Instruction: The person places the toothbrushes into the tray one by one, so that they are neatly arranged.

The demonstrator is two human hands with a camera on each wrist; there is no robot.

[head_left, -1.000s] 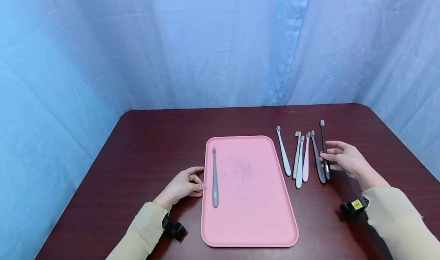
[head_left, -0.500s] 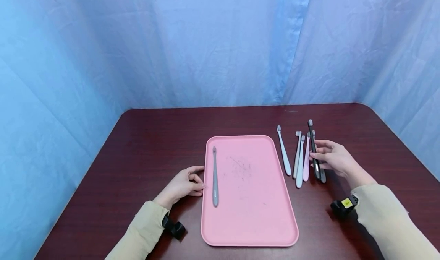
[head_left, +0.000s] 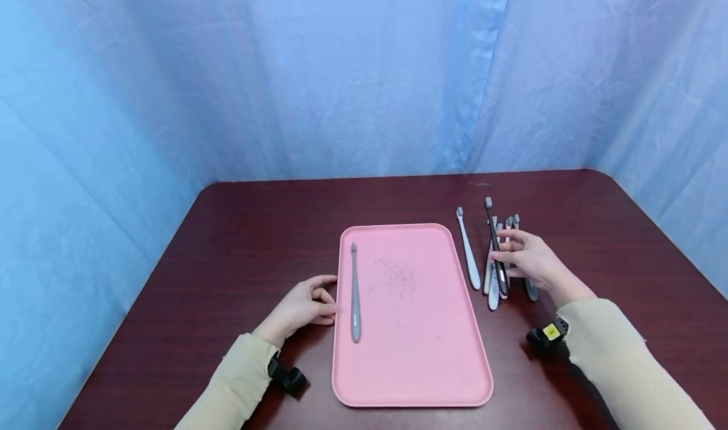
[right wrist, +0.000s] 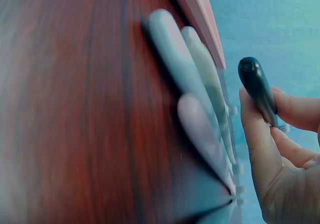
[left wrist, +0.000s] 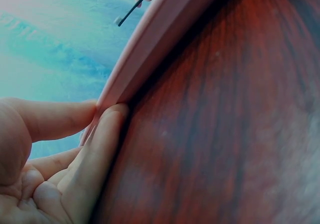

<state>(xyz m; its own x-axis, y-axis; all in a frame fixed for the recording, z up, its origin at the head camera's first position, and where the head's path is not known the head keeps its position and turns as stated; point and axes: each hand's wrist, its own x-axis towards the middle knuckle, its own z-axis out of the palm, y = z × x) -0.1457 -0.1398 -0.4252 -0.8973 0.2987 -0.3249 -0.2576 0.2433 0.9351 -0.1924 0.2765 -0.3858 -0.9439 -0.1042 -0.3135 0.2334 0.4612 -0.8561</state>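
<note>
Beige cloth covers both forearms over the near part of the dark red-brown worktop point(head_left: 256, 240): the left sleeve point(head_left: 227, 379) toward the near left corner, the right sleeve point(head_left: 625, 367) toward the near right. A black left wrist camera point(head_left: 287, 376) and right wrist camera point(head_left: 547, 338) show at the cuffs. Between the sleeves lies the pink tray point(head_left: 415, 367), its rounded near edge closest to the person. Farther up, the left hand point(head_left: 298, 307) pinches the tray's left edge, its fingers closed narrowly on the rim. Just inside that edge lies a grey toothbrush point(head_left: 356, 310), bristle end toward the tray's far left corner.

Beyond the tray's right edge, the right hand point(head_left: 531, 259) holds the black toothbrush point(head_left: 493, 231) between thumb and fingers, lifted clear of the worktop, handle end nearer and head pointing to the worktop's far edge. Beneath and about it rest a pale-blue toothbrush point(head_left: 493, 300), a cream toothbrush point(head_left: 486, 280), a pink toothbrush point(right wrist: 197, 124) and a dark grey toothbrush point(head_left: 531, 289), the last rightmost. A white toothbrush point(head_left: 469, 253) lies just beside the tray's far right corner. Past the worktop's far edge hangs a creased blue curtain point(head_left: 364, 76).
</note>
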